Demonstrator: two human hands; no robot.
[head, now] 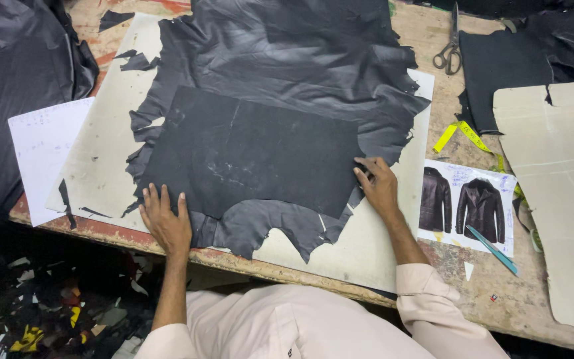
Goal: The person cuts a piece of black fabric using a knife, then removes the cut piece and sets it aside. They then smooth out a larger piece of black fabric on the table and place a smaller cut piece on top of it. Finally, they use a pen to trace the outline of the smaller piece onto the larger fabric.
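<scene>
So we've got a dark matte pattern piece (pixel 254 156) lying flat on top of a black leather hide (pixel 287 60), and both sit on a pale cutting board (pixel 360 249) that covers most of the worn wooden table (pixel 499 292). The pattern's long axis runs left to right across our view, roughly parallel to the near table edge.

Our left hand (pixel 165 223) is pressed flat, fingers spread, on the pattern's near-left corner, partly over the hide's ragged edge. Our right hand (pixel 377 186) sits at the pattern's right edge, fingers curled down at the corner; there might be a small tool pinched in there, but we honestly can't tell. Neither hand is lifting anything, just pinning it. The piece stretches between the two hands, so each one owns its own end.

Further out: a printed sheet with two jacket photos (pixel 466 203) just right of the board, a teal pen-like tool (pixel 493 249) lying across it, a yellow measuring tape (pixel 466 136), scissors (pixel 450 50) at the far edge, and a large cardboard template (pixel 559 179) far right. A white paper (pixel 41 153) sits on the left.
</scene>
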